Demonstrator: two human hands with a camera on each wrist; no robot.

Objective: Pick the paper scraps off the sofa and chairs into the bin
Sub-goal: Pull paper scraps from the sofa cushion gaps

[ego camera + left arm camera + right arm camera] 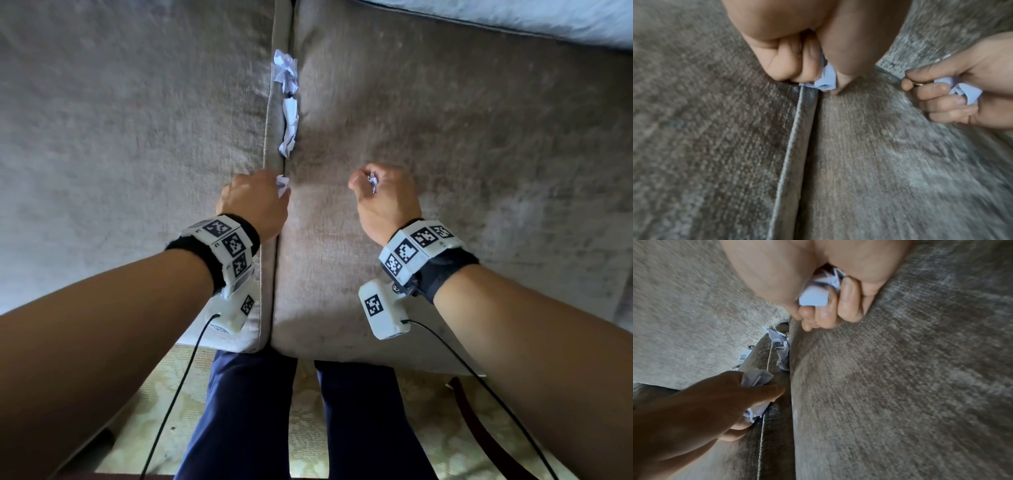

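Note:
My left hand (255, 202) is curled round a crumpled white paper scrap (283, 185) right over the seam between two grey sofa cushions (137, 137). The same scrap (825, 80) shows between its fingers in the left wrist view. My right hand (383, 195) hovers over the right cushion and grips another crumpled scrap (372, 181), seen close up as scrap (816, 295). Two more scraps lie wedged in the seam farther back: a long twisted one (289, 128) and a bunched one (286, 70).
A pale cushion or throw (513, 20) lies at the sofa's back right. My legs in dark blue trousers (250, 411) stand on a patterned rug (164, 394) against the sofa's front edge. A dark red curved object (479, 428) lies on the floor at right.

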